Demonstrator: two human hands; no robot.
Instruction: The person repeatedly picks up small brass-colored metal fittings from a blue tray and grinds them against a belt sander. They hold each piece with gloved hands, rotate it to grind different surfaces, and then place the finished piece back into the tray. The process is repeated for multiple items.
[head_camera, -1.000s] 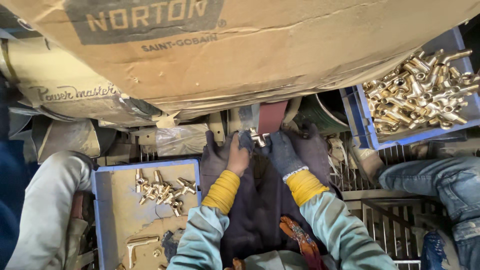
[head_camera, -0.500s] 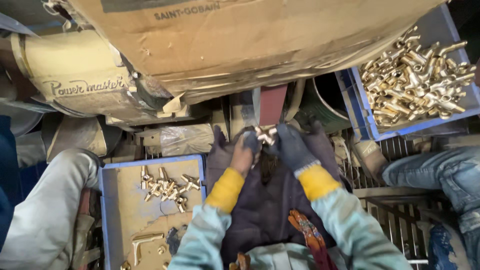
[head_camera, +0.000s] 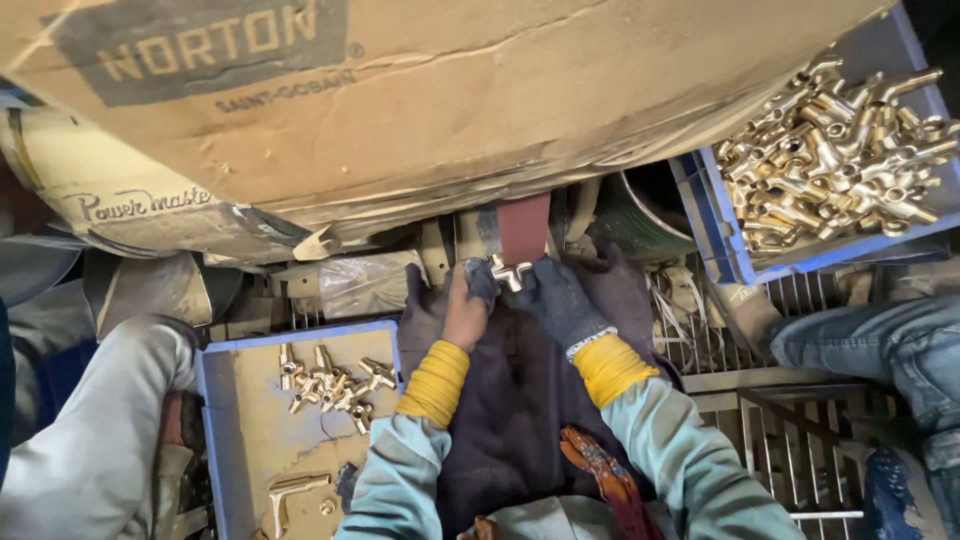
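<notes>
Both my hands hold one small brass tee fitting up against a reddish-brown abrasive belt. My left hand grips the fitting's left side through a scrap of dark cloth; its wrist has a yellow cuff. My right hand, in a dark knitted glove, pinches the fitting's right side. A dark cloth lies over my lap below both hands.
A blue tray at lower left holds several brass fittings. A blue crate at upper right is heaped with brass fittings. A big cardboard sheet covers the top. Another person's leg is at right; a metal grate lies below.
The hands and fitting have stayed pressed at the belt; the view has shifted slightly, with the fitting now a little higher against the belt.
</notes>
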